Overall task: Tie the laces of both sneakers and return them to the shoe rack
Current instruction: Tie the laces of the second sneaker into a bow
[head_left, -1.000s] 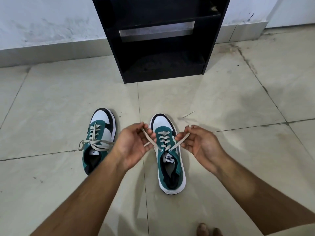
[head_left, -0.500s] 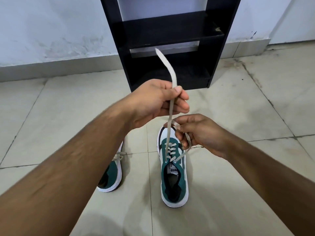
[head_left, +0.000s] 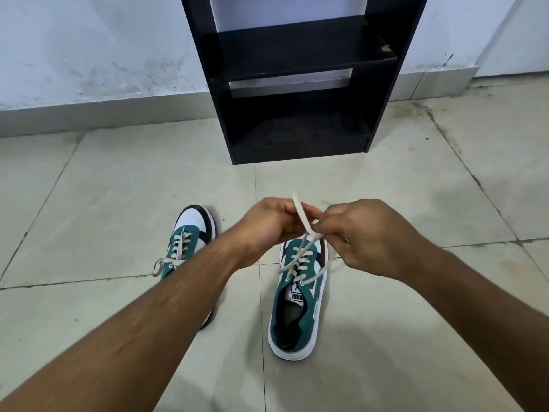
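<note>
Two green, white and black sneakers stand on the tiled floor, toes pointing to the rack. The right sneaker (head_left: 300, 295) lies below my hands, its cream laces (head_left: 303, 218) pulled up from the eyelets. My left hand (head_left: 267, 224) pinches one lace end, which sticks up between the hands. My right hand (head_left: 368, 233) grips the other lace end close beside it. The left sneaker (head_left: 190, 233) is partly hidden by my left forearm; its laces lie in a loose bow. The black shoe rack (head_left: 300, 81) stands against the wall ahead.
Pale floor tiles (head_left: 118, 203) with dark grout lines spread around the shoes. A white wall with a grey skirting (head_left: 89, 111) runs behind the rack. The rack's two visible shelves hold nothing.
My left hand has come down from its raised position and closer to the right hand. The lace end now sticks up only a little. The camera has tilted, showing more of the left sneaker.
</note>
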